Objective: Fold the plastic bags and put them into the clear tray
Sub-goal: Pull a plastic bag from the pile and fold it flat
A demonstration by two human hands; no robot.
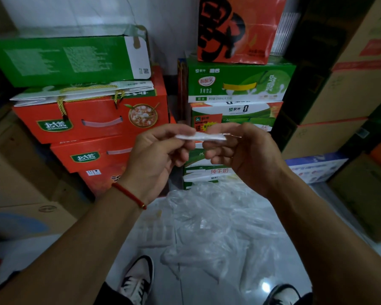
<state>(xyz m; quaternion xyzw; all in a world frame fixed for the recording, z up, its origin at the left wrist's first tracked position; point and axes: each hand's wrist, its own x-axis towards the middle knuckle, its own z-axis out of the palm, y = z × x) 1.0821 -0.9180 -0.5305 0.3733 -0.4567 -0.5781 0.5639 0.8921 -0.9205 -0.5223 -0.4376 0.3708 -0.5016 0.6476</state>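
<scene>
Stockroom or back store of a grocery shop. Retail cartons stacked high on every side, leaving only a narrow strip of pale glossy floor (207, 289) at lower centre. Left of centre: red gift boxes (90, 119) with carry handles and a printed food picture, a green carton (59, 60) lying on top. Centre right: green and white milk-drink cases (238, 84) stacked in a column, an orange box (235, 29) above. Far right and far left: plain brown shipping cartons (350, 91).

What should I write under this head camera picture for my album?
Left hand and right hand pinch a folded clear plastic bag above crumpled clear plastic bags on the floor.
</scene>
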